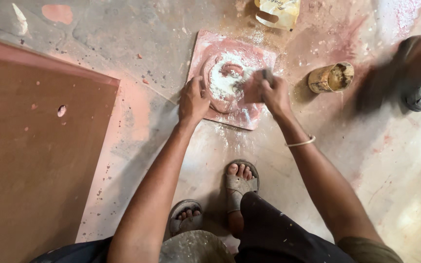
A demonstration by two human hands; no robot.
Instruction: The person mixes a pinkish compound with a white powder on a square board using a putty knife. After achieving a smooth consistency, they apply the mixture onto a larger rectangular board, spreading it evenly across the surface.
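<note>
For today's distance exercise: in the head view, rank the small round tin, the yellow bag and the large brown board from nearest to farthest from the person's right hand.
1. Small round tin, on the floor just right of the right hand.
2. Yellow bag, at the top edge, above the hand.
3. Large brown board, far across on the left.

Both arms reach down, left hand (192,101) pressing flat (right hand (274,95) clenched).

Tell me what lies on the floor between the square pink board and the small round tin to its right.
In the head view, nothing stands between the pink board and the round tin: only bare floor, dusted with white and reddish powder. The right hand hovers at the board's right edge.
</note>
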